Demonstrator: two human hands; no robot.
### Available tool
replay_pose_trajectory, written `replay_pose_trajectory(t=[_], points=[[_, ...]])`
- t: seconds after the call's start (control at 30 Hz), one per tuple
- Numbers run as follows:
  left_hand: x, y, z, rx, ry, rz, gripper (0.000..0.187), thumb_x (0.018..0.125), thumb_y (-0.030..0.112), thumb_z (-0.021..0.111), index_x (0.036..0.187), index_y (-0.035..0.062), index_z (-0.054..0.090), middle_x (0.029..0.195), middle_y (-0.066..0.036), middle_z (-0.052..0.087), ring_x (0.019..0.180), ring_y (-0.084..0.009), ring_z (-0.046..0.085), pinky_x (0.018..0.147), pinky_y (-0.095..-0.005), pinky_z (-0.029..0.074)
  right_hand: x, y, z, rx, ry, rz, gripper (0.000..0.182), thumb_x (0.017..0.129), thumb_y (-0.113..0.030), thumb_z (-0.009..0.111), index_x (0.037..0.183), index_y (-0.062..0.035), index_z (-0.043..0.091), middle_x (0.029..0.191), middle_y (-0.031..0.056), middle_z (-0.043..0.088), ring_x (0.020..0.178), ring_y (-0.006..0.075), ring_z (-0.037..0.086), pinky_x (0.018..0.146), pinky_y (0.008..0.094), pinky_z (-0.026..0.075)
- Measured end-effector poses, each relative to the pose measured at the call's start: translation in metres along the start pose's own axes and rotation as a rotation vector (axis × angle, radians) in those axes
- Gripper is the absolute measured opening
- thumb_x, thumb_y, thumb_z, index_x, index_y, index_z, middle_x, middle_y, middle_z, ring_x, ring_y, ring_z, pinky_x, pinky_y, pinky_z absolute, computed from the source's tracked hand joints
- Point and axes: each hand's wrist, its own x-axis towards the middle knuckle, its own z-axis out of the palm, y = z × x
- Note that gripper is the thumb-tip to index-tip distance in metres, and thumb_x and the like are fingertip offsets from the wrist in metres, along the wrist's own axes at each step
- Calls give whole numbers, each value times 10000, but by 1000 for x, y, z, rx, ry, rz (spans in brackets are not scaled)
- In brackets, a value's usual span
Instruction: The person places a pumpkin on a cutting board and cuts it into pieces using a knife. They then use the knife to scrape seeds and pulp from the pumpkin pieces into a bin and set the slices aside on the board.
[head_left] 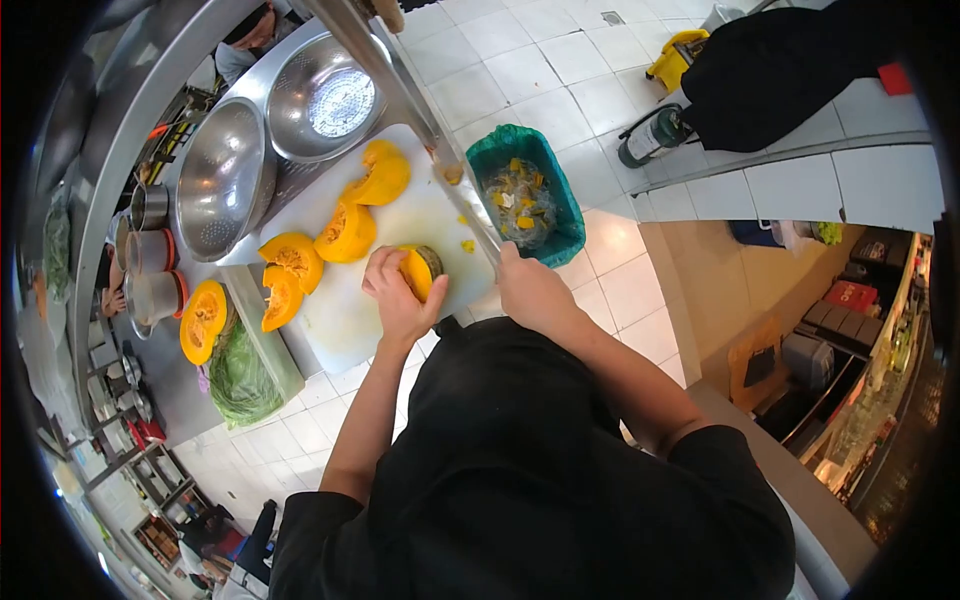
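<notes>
My left hand point(402, 305) is closed around a pumpkin wedge point(421, 268) with dark rind, steadying it on the white cutting board point(335, 315). In my right hand point(538, 292), closed in a fist at the board's right edge, is a knife point(484, 222); its blade points up and away from me along that edge. Beyond my left hand lie several orange pumpkin pieces, among them a curved wedge point(382, 172), a middle wedge point(345, 232) and a seedy one point(293, 258). Small yellow scraps point(467, 245) sit near the blade.
Two steel colanders point(228, 180) stand behind the board. To its left are a pumpkin half point(204, 320) and a plastic bag of greens point(243, 375). A green-lined bin point(573, 225) with scraps is on the right. A metal post point(400, 85) rises at the far edge. Other people are nearby.
</notes>
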Motion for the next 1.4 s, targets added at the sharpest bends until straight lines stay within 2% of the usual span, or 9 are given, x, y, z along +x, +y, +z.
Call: replay_pose_trajectory(t=[0.37,0.47,0.67,0.77,0.83,1.1,1.2,1.27,1.4], points=[[7,-9,-12,122,-165,156,836,724,454,832,1339,7,486,1400,-214,475,1351,-428,418,1099,-566,287,-60,-65,-11,-244,-104,-159,211,982,-97,526,1131,50,496,812,218,732,714,404,748,600,519,583],[6,-13,-9,157,-166,177,865,706,450,833,1345,-14,480,1404,-220,470,1358,-436,412,1092,-571,288,-65,-72,-13,-197,-133,-105,130,981,-93,484,1053,12,456,845,258,726,746,453,735,630,576,570],[8,-17,-15,127,-200,199,917,703,459,855,1372,-23,453,1420,-229,455,1374,-440,396,1086,-573,285,-60,-77,-17,-169,-139,-115,123,980,-86,475,1034,24,460,829,275,715,759,466,729,639,581,564],[19,-15,-36,68,-292,221,942,716,458,874,1397,-18,430,1425,-230,454,1351,-438,404,1089,-555,290,-54,-81,-23,-186,-176,-81,113,977,-76,471,1031,22,459,834,275,715,766,473,723,658,587,562],[25,-13,-51,54,-505,150,947,741,451,879,1430,-3,413,1441,-220,452,1322,-420,414,1091,-532,299,-51,-77,-23,-186,-124,-124,117,976,-87,498,1027,18,499,795,248,717,740,451,734,632,553,577],[34,-7,-60,54,-553,153,934,763,427,878,1469,35,407,1462,-199,457,1308,-391,419,1077,-502,316,-8,-57,-5,-225,-66,-235,147,977,-86,515,1068,26,541,786,219,731,735,415,750,637,532,594],[32,-8,-58,56,-543,142,931,760,427,881,1465,41,412,1458,-195,464,1303,-391,424,1071,-496,320,-21,-56,-10,-159,-173,-115,172,986,-80,479,1134,7,498,857,256,712,818,473,720,696,592,558],[32,-7,-57,54,-522,143,930,757,430,883,1461,43,415,1457,-193,466,1301,-389,427,1069,-492,323,-13,-47,7,-181,-101,-144,164,989,-84,491,1110,13,541,871,231,743,819,422,753,701,546,593],[27,-4,-61,55,-515,150,898,753,395,884,1443,43,428,1453,-196,467,1304,-402,439,1094,-494,325,20,-38,24,-164,-53,-223,159,990,-77,478,1113,2,540,884,234,742,828,428,749,719,555,587]])
